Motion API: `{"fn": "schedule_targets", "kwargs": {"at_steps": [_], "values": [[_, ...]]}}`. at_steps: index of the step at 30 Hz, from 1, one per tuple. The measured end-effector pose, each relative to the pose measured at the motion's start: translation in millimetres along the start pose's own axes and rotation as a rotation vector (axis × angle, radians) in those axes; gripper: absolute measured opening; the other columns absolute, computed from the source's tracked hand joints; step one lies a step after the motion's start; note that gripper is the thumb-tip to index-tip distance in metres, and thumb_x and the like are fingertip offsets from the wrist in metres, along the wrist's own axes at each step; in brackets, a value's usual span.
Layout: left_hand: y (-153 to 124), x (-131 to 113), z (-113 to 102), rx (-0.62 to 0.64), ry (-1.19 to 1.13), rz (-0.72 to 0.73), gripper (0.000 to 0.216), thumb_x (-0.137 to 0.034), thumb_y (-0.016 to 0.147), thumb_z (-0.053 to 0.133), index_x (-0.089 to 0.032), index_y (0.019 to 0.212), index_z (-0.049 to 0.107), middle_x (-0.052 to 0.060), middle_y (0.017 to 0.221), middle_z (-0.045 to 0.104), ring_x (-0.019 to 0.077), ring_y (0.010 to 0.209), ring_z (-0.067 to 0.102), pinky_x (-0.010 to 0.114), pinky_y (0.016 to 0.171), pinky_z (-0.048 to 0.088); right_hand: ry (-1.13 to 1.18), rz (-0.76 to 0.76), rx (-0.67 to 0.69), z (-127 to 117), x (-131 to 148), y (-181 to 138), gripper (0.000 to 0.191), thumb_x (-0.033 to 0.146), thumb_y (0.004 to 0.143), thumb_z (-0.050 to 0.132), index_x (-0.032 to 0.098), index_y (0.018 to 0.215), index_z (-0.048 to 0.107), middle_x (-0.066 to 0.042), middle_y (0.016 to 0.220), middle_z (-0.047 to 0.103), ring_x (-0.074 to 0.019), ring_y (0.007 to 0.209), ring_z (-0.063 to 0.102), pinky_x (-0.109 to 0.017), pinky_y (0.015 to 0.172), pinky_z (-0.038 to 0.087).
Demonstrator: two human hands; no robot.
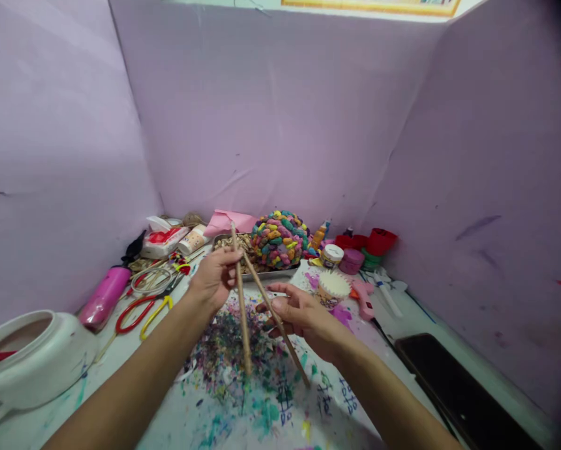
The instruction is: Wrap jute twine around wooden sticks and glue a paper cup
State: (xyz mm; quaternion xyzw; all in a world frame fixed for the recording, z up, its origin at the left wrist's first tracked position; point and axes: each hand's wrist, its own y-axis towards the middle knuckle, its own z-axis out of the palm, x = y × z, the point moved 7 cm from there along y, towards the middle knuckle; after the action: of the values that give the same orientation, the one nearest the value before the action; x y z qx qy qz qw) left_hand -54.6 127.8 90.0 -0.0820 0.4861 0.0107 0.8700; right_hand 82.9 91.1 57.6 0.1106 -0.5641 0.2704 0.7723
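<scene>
My left hand (pixel 217 275) is closed around the upper part of a thin wooden stick (pixel 242 312) that stands nearly upright over the paint-stained table (pixel 243 400). My right hand (pixel 299 315) grips a second wooden stick (pixel 268 306) that slants from upper left down to the right. The two sticks cross near their tops, just in front of my left hand. Their lower ends hang above a patch of coloured flecks on the table.
A multicoloured braided ball (pixel 280 239) rests on a metal tray (pixel 271 273) behind the hands. Scissors (pixel 140 311), a pink bottle (pixel 105 297), a white jar (pixel 32 356), a paper cup (pixel 332 289), pots and a dark phone (pixel 449 390) lie around. Purple walls enclose the table.
</scene>
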Motion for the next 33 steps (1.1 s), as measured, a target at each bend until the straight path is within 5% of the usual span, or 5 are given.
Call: {"fn": "schedule_targets", "kwargs": {"at_steps": [6,11,20,25,33], "values": [[-15.2,21.9,28.5,0.222,0.104,-0.047,0.02,-0.015,0.053,0.071,-0.011,0.062,0.054,-0.006,0.044,0.045,0.0017,0.035,0.035,0.012,0.031,0.023,-0.143,-0.061,-0.125,-7.1,6.8,-2.0,0.024,0.035,0.065,0.065,0.016,0.063,0.051,0.011,0.041,0.036,-0.0007,0.031,0.016,-0.017,0.031,0.009],[-14.8,16.6,28.4,0.303,0.186,-0.08,0.023,-0.018,0.053,0.073,-0.012,0.063,0.053,-0.006,0.044,0.046,0.0025,0.034,0.036,0.013,0.031,0.024,-0.35,-0.128,-0.203,-14.2,16.1,-2.1,0.027,0.038,0.065,0.062,0.018,0.054,0.048,0.011,0.037,0.027,-0.0032,0.032,0.015,-0.022,0.034,0.008],[-17.8,-14.7,20.3,0.554,0.668,0.025,0.012,-0.015,0.057,0.067,-0.012,0.06,0.056,-0.005,0.046,0.048,0.0043,0.038,0.04,0.014,0.033,0.031,-0.567,-0.159,-0.077,-14.4,28.1,-4.8,0.034,0.033,0.068,0.059,0.018,0.044,0.041,0.008,0.044,0.023,-0.0055,0.041,0.017,-0.025,0.041,0.01],[-8.1,-32.2,3.6,0.359,0.36,0.0,0.01,-0.011,0.059,0.065,-0.012,0.063,0.055,-0.003,0.049,0.052,0.005,0.035,0.043,0.014,0.031,0.033,-0.498,-0.185,-0.149,-19.8,32.8,-6.2,0.022,0.034,0.065,0.063,0.016,0.054,0.057,0.008,0.042,0.029,-0.0049,0.038,0.021,-0.022,0.038,0.013],[6.2,-5.3,-2.2,0.151,0.007,-0.101,0.014,-0.002,0.074,0.044,-0.012,0.067,0.05,0.0,0.053,0.054,0.0066,0.041,0.052,0.016,0.039,0.045,-0.116,-0.428,-0.234,-21.9,40.4,-12.3,0.026,0.024,0.054,0.074,0.021,0.078,0.064,0.003,0.066,0.057,-0.005,0.045,0.04,-0.017,0.04,0.029]]}}
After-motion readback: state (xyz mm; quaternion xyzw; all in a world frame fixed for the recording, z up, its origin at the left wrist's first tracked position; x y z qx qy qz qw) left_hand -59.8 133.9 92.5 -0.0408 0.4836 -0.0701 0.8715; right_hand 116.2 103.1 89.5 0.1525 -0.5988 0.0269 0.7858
